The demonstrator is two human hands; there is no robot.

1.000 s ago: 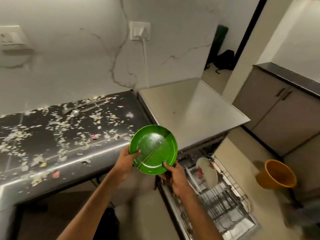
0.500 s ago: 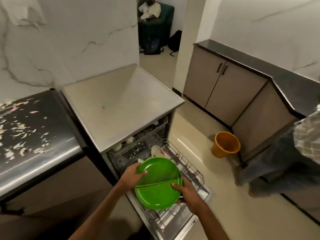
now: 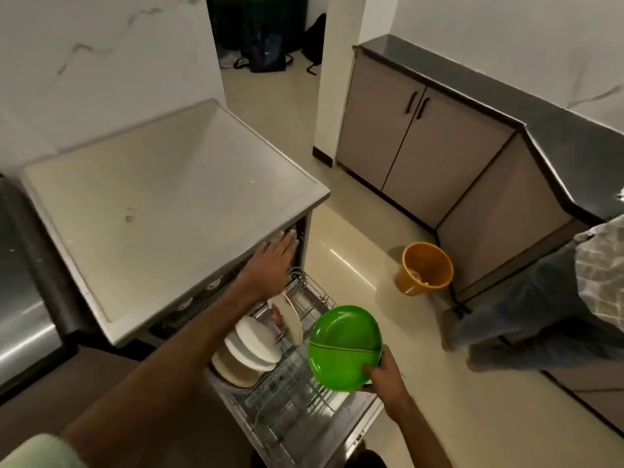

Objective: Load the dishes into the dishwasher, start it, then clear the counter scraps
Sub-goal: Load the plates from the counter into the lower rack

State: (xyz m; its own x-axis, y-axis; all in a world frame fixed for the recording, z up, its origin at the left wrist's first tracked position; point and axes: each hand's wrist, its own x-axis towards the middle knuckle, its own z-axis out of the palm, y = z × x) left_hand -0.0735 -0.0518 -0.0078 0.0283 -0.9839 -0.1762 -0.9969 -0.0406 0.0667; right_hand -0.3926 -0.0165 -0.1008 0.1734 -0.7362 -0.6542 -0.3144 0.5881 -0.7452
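My right hand (image 3: 383, 374) grips the lower rim of a green divided plate (image 3: 344, 346), held tilted above the pulled-out lower rack (image 3: 290, 396) of the open dishwasher (image 3: 162, 211). Several white plates (image 3: 255, 346) stand in the rack's left part, one with a red mark (image 3: 287, 315) behind them. My left hand (image 3: 273, 261) reaches with straight fingers to the front edge of the dishwasher's top, above the rack, and holds nothing.
An orange bucket (image 3: 423, 268) stands on the floor to the right of the dishwasher. Another person's legs (image 3: 526, 315) stand at the right by the grey cabinets (image 3: 405, 143). The steel counter edge (image 3: 23, 298) lies at the left. The dishwasher door (image 3: 351, 434) lies open below.
My left hand let go of the green plate and reached up to the dishwasher's front edge. The right hand now holds the plate alone, further right over the rack. The view turned right.
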